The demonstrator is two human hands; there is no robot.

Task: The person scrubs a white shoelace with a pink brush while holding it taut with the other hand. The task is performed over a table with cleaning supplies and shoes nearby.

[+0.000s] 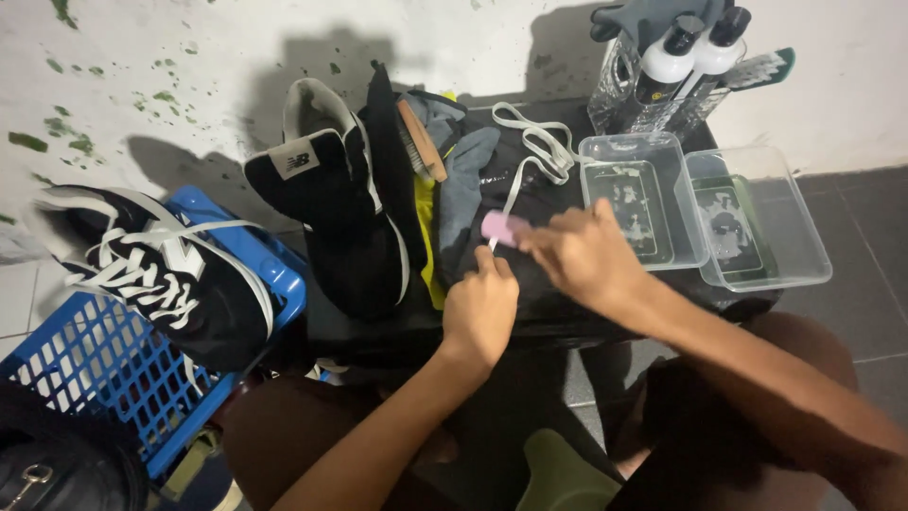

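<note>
A small pink brush [498, 227] sits mid-desk, pinched in the right hand [582, 255] reaching from 4 o'clock. The left hand [480, 308], curled, pins a flat white shoelace [530, 151] onto dark cloth. At 9 o'clock lies a black suede shoe [331, 203].

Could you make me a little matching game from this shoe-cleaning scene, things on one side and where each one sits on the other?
Things:
1. Laced black sneaker
2. Small pink brush
3. Wooden brush
4. White-capped bottles

Places:
A. behind the clear plastic tubs, by the wall
B. on the blue basket
C. at the fingers of the right hand, just above the left hand
D. on the cloths beside the unlaced black shoe

Pairs: 1-B, 2-C, 3-D, 4-A
</note>
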